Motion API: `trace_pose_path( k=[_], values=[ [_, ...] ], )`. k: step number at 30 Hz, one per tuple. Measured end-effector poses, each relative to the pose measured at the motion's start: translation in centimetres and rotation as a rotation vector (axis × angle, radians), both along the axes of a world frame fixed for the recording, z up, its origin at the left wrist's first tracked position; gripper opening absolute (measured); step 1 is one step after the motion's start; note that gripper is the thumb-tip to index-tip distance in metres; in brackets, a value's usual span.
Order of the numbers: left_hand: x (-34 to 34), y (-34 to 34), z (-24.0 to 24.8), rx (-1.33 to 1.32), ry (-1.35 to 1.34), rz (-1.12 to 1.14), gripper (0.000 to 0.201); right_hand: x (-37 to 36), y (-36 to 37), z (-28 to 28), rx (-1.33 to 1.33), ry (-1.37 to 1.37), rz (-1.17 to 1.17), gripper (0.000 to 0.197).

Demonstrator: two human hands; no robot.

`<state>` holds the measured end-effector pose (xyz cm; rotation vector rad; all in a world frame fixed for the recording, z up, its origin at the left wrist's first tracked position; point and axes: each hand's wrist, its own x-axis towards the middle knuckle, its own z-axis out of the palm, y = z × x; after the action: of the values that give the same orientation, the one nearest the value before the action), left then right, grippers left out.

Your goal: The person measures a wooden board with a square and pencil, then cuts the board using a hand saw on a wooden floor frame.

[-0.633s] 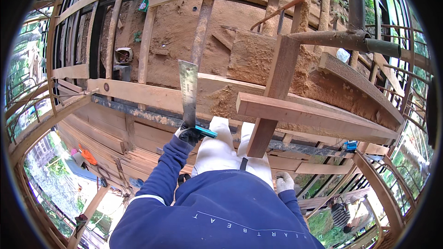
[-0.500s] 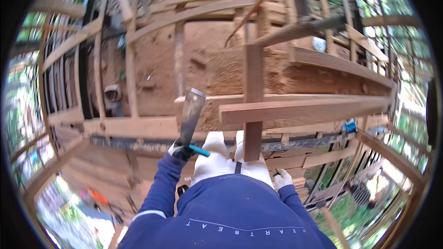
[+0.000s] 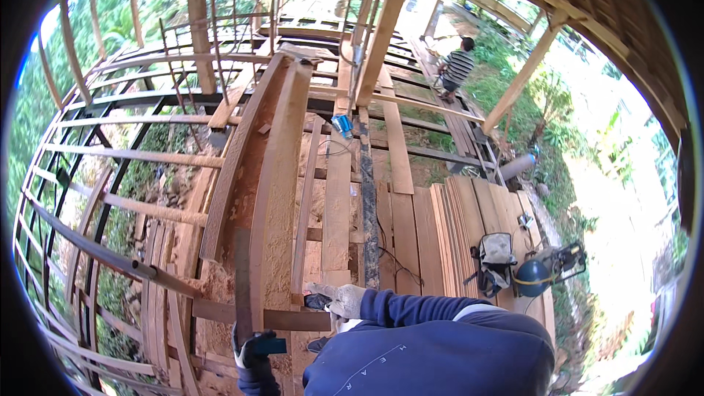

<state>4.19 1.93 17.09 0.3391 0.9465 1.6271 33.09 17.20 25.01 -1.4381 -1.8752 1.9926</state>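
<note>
My left hand [image 3: 251, 350], in a dark-and-white glove, is closed around a tool with a teal handle [image 3: 270, 346] set across a broad flat blade, which looks like a try square [image 3: 243, 279]. Its blade stands along the near end of a long sawdust-dusted timber beam [image 3: 282, 205]. Under that beam a short brown crosspiece [image 3: 297, 320] lies sideways. My right hand [image 3: 343, 301], in a pale glove, is beside the crosspiece's right end. Its fingers look curled, but whatever they hold is hidden. A black shoe [image 3: 317, 301] shows just left of it.
A blue power tool [image 3: 342, 126] rests on boards ahead. To the right are stacked planks [image 3: 469, 205], a grey bag [image 3: 497, 249] and a blue round tank [image 3: 532, 276] with a frame. Gaps show between the floor joists [image 3: 161, 119]. Another person [image 3: 458, 66] is far off.
My view has swung to the right, bringing the planks, tank and other person into sight. The left hand keeps hold of the try square, now against the beam's end; the right hand has come up near the crosspiece.
</note>
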Motion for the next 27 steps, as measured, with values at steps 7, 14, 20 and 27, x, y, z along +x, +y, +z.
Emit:
trace_pose_path(
  k=[7, 14, 20, 27],
  values=[
    [7.3, 7.7, 3.2, 0.035, 0.122, -0.217, 0.073, 5.8, -2.1, -3.0, -0.108, 0.486, -0.294, 0.035],
    [11.4, 7.9, -1.0, -0.089, 0.067, -0.354, 0.069, 9.1, 0.5, -2.0, 0.084, 0.386, -0.315, 0.025],
    [16.0, 13.3, 4.0, 0.010, 0.261, -0.459, 0.050, 13.1, 3.5, -1.2, 0.352, 0.227, -0.276, 0.021],
    [19.5, 18.3, 6.7, 0.076, 0.717, -0.466, 0.028, 12.0, 7.4, 2.0, 0.350, 0.008, 0.050, 0.050]
  ],
)
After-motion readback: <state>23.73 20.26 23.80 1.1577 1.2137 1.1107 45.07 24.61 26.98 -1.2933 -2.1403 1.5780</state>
